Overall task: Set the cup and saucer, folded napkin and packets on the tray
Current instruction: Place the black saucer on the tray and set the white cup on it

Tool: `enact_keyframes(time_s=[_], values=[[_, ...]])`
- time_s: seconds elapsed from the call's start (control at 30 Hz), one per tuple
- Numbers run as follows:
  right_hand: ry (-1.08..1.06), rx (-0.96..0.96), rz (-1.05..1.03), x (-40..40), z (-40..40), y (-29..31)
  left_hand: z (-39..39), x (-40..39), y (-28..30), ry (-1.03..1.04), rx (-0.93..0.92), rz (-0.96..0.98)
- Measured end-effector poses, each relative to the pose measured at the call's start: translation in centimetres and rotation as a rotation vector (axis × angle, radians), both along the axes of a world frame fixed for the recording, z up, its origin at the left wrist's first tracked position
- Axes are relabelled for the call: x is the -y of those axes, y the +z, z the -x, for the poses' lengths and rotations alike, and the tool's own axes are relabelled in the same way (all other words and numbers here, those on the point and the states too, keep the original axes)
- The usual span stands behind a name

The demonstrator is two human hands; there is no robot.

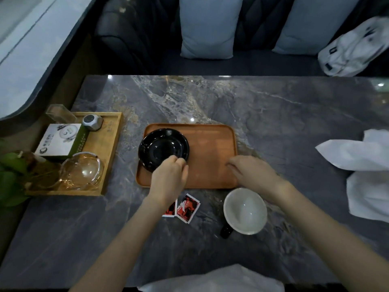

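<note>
A dark marble tabletop [273, 114] fills the view, with a sofa and two pale cushions behind it. Nearest to the person lies a white cloth [212, 279] at the table edge. Just behind the left hand's [168, 178] wrist lie two red packets [188, 208], and beside the right hand's [250, 172] wrist stands the cup [245, 210], white inside, with a dark handle. The left grip is closed on the near rim of the black saucer [163, 149], which sits on the left part of the wooden tray [210, 144]. The right grip is empty, with fingers loosely curled, and rests on the tray's near right part. Far right of it lies a crumpled white napkin [362, 157].
</note>
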State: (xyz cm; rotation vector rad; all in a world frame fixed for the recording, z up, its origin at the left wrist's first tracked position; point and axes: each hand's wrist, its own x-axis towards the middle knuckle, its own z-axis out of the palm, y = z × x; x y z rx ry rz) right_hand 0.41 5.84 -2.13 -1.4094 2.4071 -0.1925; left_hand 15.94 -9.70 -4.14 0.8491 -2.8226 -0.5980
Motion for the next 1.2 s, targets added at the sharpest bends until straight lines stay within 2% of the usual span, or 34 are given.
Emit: enact_keyframes(time_s=[0.13, 0.27, 0.4, 0.5, 0.67, 0.97, 1.2], values=[[-0.118, 0.041, 0.039, -5.6, -0.3, -1.0, -0.6, -3.9, -0.7, -0.188, -0.037, 0.012], [-0.204, 0.311, 0.091, -9.7, -1.6, -2.7, -2.2, -8.1, -2.1, -0.281, 0.012, -0.015], [-0.286, 0.496, 0.177, -10.6, -2.7, -3.1, -3.4, -11.9, -3.7, -0.245, 0.139, -0.122], [-0.346, 0.503, 0.165, -10.5, -2.6, -3.7, -3.6, -13.3, -4.4, -0.181, 0.242, -0.256], [-0.36, 0.469, 0.123, -10.0, -2.4, -4.1, -3.5, -14.1, -4.1, -0.112, 0.2, -0.339], [-0.344, 0.436, 0.061, -9.4, -2.3, -3.7, -3.3, -14.1, -3.4, -0.107, 0.275, -0.192], [-0.304, 0.421, 0.032, -8.8, -2.2, -2.8, -3.2, -12.7, -3.2, -0.118, 0.219, -0.234]])
